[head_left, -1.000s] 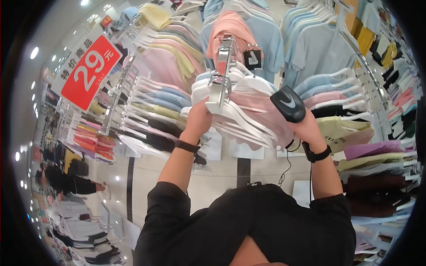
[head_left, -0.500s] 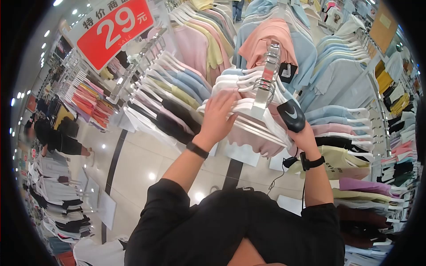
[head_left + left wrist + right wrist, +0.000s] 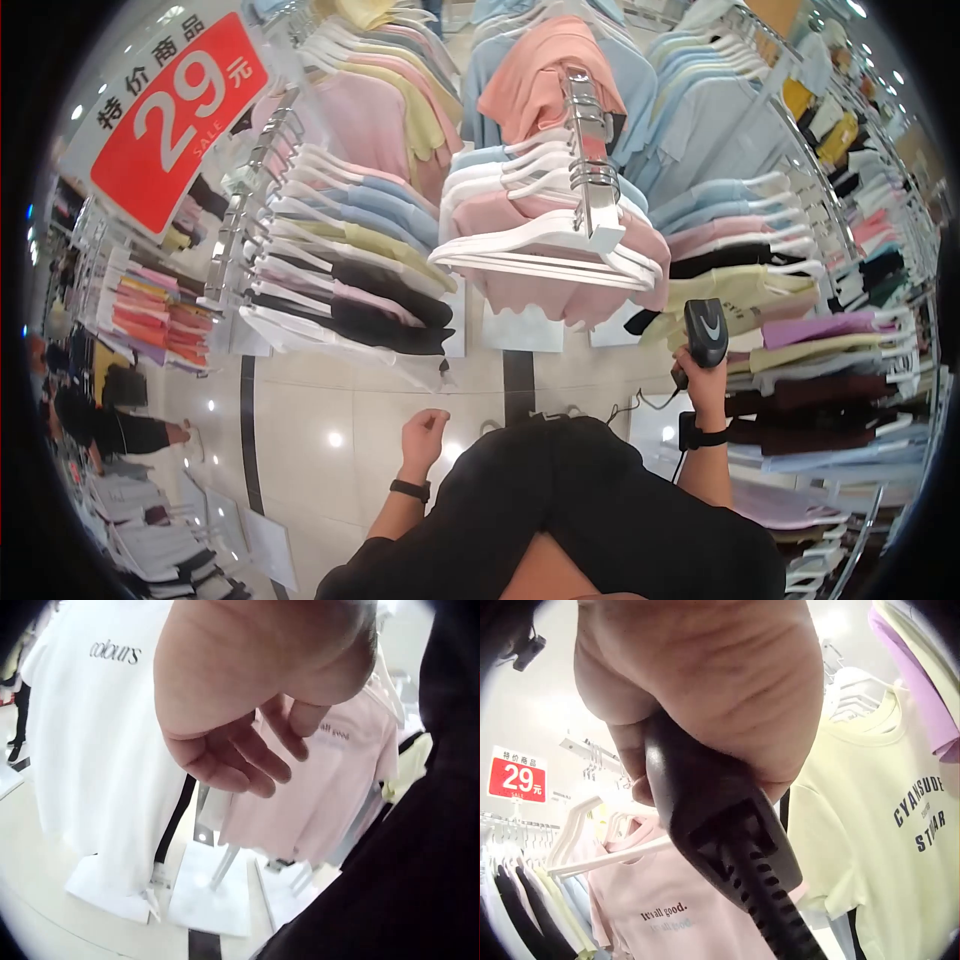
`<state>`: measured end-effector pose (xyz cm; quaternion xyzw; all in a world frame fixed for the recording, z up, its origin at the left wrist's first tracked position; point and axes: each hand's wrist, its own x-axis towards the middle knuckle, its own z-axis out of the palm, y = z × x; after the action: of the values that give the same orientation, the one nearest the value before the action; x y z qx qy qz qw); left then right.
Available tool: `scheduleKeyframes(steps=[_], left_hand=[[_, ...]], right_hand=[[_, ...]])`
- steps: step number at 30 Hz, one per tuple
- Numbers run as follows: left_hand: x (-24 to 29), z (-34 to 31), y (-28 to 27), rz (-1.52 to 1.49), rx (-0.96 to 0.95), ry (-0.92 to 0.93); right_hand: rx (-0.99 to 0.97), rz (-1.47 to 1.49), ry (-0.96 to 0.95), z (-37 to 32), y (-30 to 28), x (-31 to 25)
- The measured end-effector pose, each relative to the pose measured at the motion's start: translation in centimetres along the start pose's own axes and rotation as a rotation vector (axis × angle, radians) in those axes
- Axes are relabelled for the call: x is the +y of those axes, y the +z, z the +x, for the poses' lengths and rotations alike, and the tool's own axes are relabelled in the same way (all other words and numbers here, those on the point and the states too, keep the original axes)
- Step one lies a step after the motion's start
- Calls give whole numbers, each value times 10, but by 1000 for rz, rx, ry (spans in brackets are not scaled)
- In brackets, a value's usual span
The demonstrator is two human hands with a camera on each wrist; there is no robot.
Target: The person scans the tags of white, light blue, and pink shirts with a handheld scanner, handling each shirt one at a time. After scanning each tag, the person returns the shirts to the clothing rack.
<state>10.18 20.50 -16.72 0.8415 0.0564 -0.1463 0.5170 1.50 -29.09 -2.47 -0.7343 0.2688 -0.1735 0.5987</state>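
My right hand [image 3: 700, 368] grips a black handheld scanner [image 3: 706, 331] by its handle [image 3: 705, 817], low and to the right of a rack arm [image 3: 585, 165] hung with pink T-shirts [image 3: 560, 285] on white hangers [image 3: 545, 245]. A cable [image 3: 640, 405] trails down from the scanner. My left hand [image 3: 425, 437] hangs low by my body, holding nothing, fingers loosely curled [image 3: 240, 761]. Both wrists wear black bands. In the right wrist view a pink T-shirt [image 3: 656, 915] and a pale yellow printed T-shirt [image 3: 885, 840] hang close by.
Racks of pastel and dark T-shirts surround me: one to the left [image 3: 340, 270], one to the right [image 3: 800, 330]. A red 29 sale sign [image 3: 170, 115] stands upper left. A white T-shirt [image 3: 97, 750] hangs near my left hand. A person [image 3: 100, 425] stands far left on the tiled floor [image 3: 330, 430].
My left hand has left the hangers and dropped to my side. My right hand has lowered the scanner away from the pink shirts. The head view has tilted.
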Motion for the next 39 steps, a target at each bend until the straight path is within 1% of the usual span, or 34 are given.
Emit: scheduleKeyframes(steps=[1, 3, 4, 5, 6, 8, 9, 10, 12, 14, 16, 18, 19, 20, 21, 22, 24, 25, 27, 30, 32, 33, 34, 35, 36, 38, 39], left_hand=[[-10, 3, 3, -7, -62, 23], [-22, 13, 7, 202, -259, 122], [-25, 19, 8, 306, -357, 176], [-35, 29, 11, 438, -513, 150], [-42, 32, 13, 514, -573, 162], [-47, 36, 19, 659, -677, 191], [-44, 38, 21, 696, -746, 161], [-47, 39, 25, 648, -715, 165], [-56, 37, 37, 548, -646, 166], [-65, 33, 47, 475, -614, 144], [-68, 31, 50, 450, -602, 106], [-69, 27, 49, 434, -596, 97], [-73, 27, 49, 426, -596, 105], [-77, 28, 51, 417, -596, 111], [-74, 30, 52, 445, -591, 123], [-57, 31, 52, 440, -554, 105], [-22, 34, 51, 430, -483, 69], [-8, 38, 50, 400, -412, 66], [13, 47, 53, 341, -276, 65], [12, 61, 66, 281, -135, 61], [17, 54, 73, 313, -161, 25], [17, 49, 77, 338, -187, 18], [26, 48, 80, 360, -210, 18], [35, 41, 78, 308, -297, -23], [36, 41, 80, 282, -314, -29], [31, 35, 76, 248, -365, -52], [39, 32, 73, 207, -346, -73]], right_hand=[[25, 23, -1, -12, 3, 0], [59, 5, 39, -27, 7, -5], [76, -5, 59, -34, 13, -20], [108, -93, 49, -39, 16, -41], [78, -188, 66, -40, 11, -50], [31, -251, 104, -45, 10, -100], [2, -337, 105, -42, 4, -115], [19, -369, 4, -37, 1, -127], [-25, -363, -115, -24, 1, -162], [-94, -291, -90, 3, -2, -183], [-132, -487, -173, 35, 1, -211], [-52, -644, -198, 67, 12, -241], [-83, -576, -279, 88, 14, -244], [-136, -545, -317, 103, 20, -256], [-139, -510, -299, 115, 27, -265], [-144, -476, -280, 127, 34, -272], [-226, -357, -242, 155, 42, -273], [-266, -298, -223, 169, 46, -272], [-376, -306, -282, 196, 51, -266], [-520, -343, -398, 237, 62, -259], [-599, -316, -419, 255, 73, -255], [-603, -335, -554, 267, 77, -251], [-586, -312, -621, 278, 84, -245], [-564, -291, -692, 290, 91, -241], [-539, -270, -761, 298, 95, -240], [-612, -338, -500, 311, 92, -247], [-628, -356, -438, 316, 89, -245]])
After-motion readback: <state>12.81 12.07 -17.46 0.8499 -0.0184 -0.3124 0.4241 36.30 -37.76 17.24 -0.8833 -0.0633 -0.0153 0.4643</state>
